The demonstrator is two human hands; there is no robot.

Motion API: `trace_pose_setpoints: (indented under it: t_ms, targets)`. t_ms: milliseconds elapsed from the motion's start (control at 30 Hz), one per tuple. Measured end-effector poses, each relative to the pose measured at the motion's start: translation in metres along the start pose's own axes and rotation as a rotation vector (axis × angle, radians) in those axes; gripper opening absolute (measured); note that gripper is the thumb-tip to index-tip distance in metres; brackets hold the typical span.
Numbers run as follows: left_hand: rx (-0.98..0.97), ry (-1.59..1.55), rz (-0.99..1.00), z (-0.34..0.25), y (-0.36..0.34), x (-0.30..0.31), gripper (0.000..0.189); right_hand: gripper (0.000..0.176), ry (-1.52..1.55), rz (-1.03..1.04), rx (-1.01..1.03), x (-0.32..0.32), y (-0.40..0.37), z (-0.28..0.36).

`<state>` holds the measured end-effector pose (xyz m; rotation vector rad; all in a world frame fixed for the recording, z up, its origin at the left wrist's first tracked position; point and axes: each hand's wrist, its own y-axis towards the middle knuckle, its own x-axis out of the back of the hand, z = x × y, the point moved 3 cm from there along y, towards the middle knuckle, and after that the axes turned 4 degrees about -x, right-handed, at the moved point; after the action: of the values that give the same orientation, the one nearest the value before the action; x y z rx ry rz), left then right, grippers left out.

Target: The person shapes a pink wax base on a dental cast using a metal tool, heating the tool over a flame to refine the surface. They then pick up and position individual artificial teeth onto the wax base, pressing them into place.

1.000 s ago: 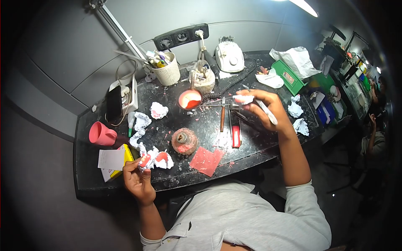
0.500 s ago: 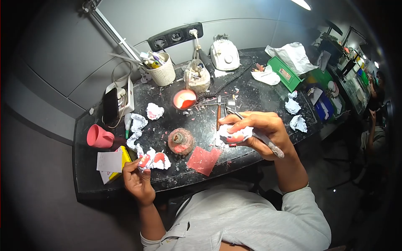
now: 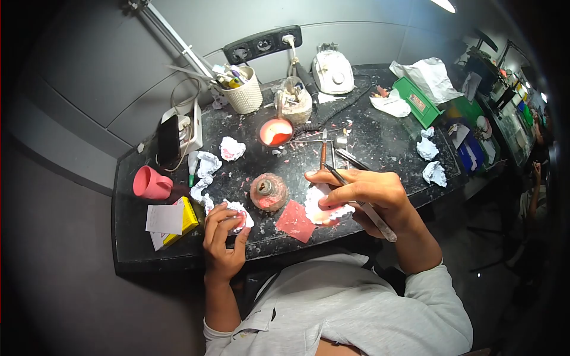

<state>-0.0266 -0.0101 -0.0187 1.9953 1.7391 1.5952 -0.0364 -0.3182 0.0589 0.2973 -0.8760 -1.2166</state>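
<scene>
My right hand (image 3: 380, 193) grips a white plaster dental cast (image 3: 317, 204) with pink wax on it, above the front of the bench. A slim tool with a clear handle (image 3: 380, 222) is held in that same hand, crossing its fingers. On the left, the curved fingers and thumb of my left hand (image 3: 224, 240) are around another white plaster cast (image 3: 245, 215) with a pink patch; the fingers hide part of it. Between the hands stand a glass spirit lamp (image 3: 268, 193) and a pink wax sheet (image 3: 295, 222).
Behind the lamp is a small pan (image 3: 261, 135) of red wax. A red-handled knife (image 3: 323, 155) and other tools lie nearby. Plaster pieces (image 3: 208, 166) line the left; a pink mug (image 3: 153, 183), yellow box (image 3: 189, 219) and phone (image 3: 168, 140) stand beyond. A green box (image 3: 415, 101) is at right.
My left hand has moved right, its fingers now curved over a cast. The cast in my right hand has turned, showing more white plaster. The view has shifted slightly.
</scene>
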Motion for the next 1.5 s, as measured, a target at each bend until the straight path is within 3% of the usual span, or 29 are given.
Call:
trace_pose_setpoints:
  t_ms: [167,233,300,367,500,600,733,833,933,1033,1100,1167,1433,1500]
  targets:
    - [-0.144,0.114,-0.038,-0.026,0.006,0.013,0.025,0.033,0.089,0.048,-0.096,-0.017,-0.002,0.006]
    - [-0.17,0.008,-0.088,-0.047,0.01,0.015,0.03,0.035,0.154,0.053,-0.014,-0.03,0.004,0.009]
    - [-0.218,-0.113,-0.101,-0.065,0.01,0.013,0.049,0.04,0.223,0.103,-0.059,-0.045,0.002,0.012]
    - [-0.224,-0.151,-0.059,-0.077,0.014,0.009,0.053,0.044,0.219,0.138,-0.064,-0.06,-0.002,0.015]
    - [-0.247,-0.17,-0.068,-0.071,0.01,0.004,0.048,0.045,0.172,0.181,-0.119,-0.078,-0.008,0.011]
    - [-0.217,-0.244,-0.146,-0.066,0.007,0.006,0.035,0.057,0.034,-0.037,-0.117,-0.078,-0.004,0.015]
    - [-0.111,-0.369,-0.191,-0.06,0.004,0.006,0.033,0.035,0.235,0.003,-0.07,-0.057,-0.01,0.01]
    - [-0.072,-0.417,-0.181,-0.056,0.001,0.002,0.034,0.033,0.538,-0.15,-0.32,-0.06,-0.013,0.024]
    - [0.024,-0.446,-0.206,-0.055,-0.004,-0.003,0.033,0.03,0.418,-0.167,-0.246,-0.065,-0.009,0.025]
    - [0.012,-0.416,-0.115,-0.057,0.001,0.002,0.028,0.032,0.315,-0.03,-0.22,-0.063,-0.009,0.022]
    - [0.001,-0.435,-0.097,-0.053,0.003,0.002,0.026,0.033,0.358,-0.083,-0.241,-0.067,-0.012,0.015]
    - [-0.009,-0.455,-0.079,-0.05,0.003,0.0,0.024,0.031,0.159,-0.043,-0.079,-0.064,-0.008,0.014]
    - [-0.117,-0.235,-0.118,-0.047,0.004,-0.005,0.026,0.026,0.14,-0.098,-0.191,-0.078,-0.01,0.014]
    - [-0.133,-0.201,-0.123,-0.047,0.004,-0.005,0.03,0.025,0.056,-0.07,-0.073,-0.079,-0.005,0.02]
